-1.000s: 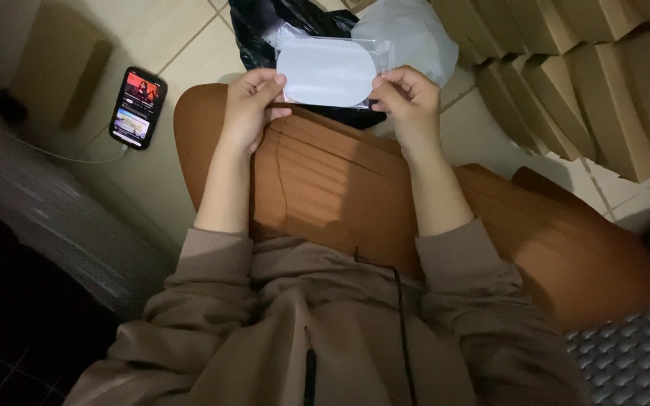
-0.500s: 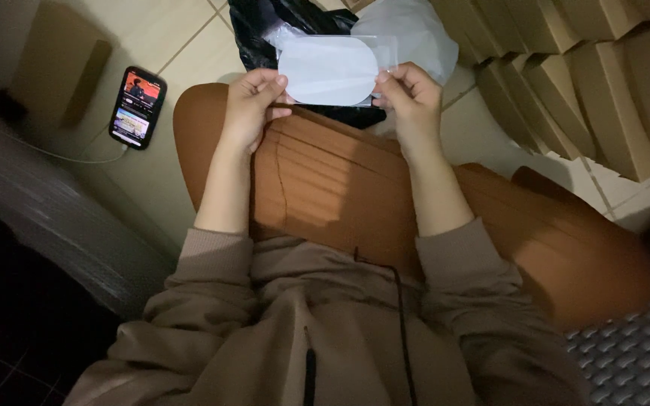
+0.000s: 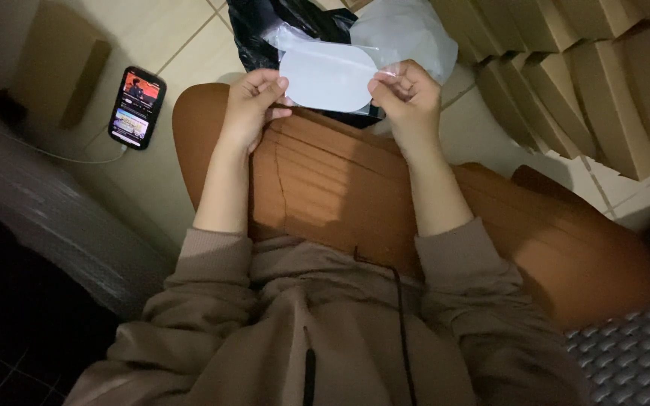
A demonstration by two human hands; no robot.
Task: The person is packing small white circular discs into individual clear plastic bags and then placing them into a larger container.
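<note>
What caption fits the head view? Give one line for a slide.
Seated person's left hand and right hand hold a pale rounded sheet over their lap.

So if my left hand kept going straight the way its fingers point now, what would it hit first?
The left hand points toward the white oval sheet it already pinches; past that, probably the right hand on the far edge, though depth is unclear.

A smartphone (image 3: 136, 107) lies on the floor tiles at ten o'clock, its screen lit red and blue. Tan cardboard boxes (image 3: 566, 68) stack at two o'clock.
</note>
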